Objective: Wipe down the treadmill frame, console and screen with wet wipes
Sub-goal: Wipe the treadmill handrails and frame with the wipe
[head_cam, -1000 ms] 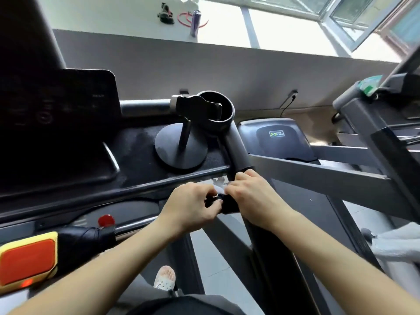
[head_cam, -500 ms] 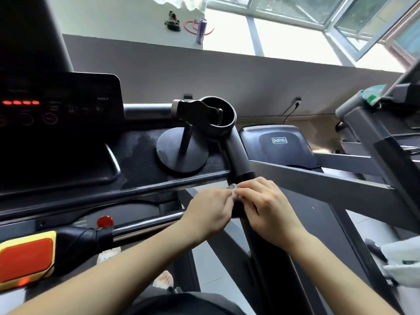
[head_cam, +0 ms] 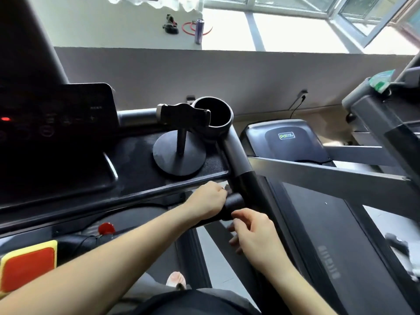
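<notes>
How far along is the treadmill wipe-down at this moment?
Done: nothing certain; the console tray shows faint streaks, possibly from wiping. In hand: the left hand holds a white wipe where the right handrail meets its short black grip; the right hand hovers below, holding nothing. Left: the screen and the rest of the frame show no sign of cleaning.

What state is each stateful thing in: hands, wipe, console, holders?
Left hand, grips white wet wipe at short black handlebar stub.
Right hand, loosely curled, holding nothing.
Black console panel, one red light lit.
Round black cup holder, empty.
Black phone clamp stand, upright, holding nothing.
</notes>
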